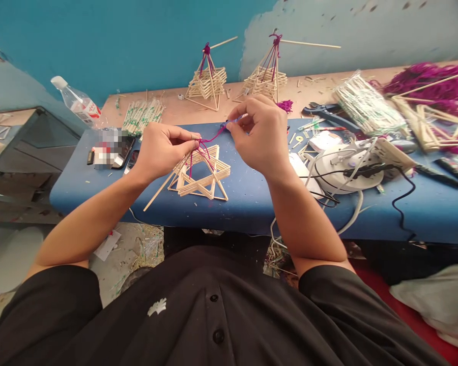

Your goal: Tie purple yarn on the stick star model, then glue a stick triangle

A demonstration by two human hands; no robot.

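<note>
Between the two hands, a purple thread (213,136) is stretching tight, slanting up from left to right. The left hand (162,150) is pinching its low end right above the stick star (200,175). The right hand (259,134) is pinching the high end, farther from the star.

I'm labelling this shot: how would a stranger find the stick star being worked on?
On the blue table, look between the left hand and right hand. The stick star lies flat there, purple thread pinched above it; the finished stars stand by the wall.
</note>
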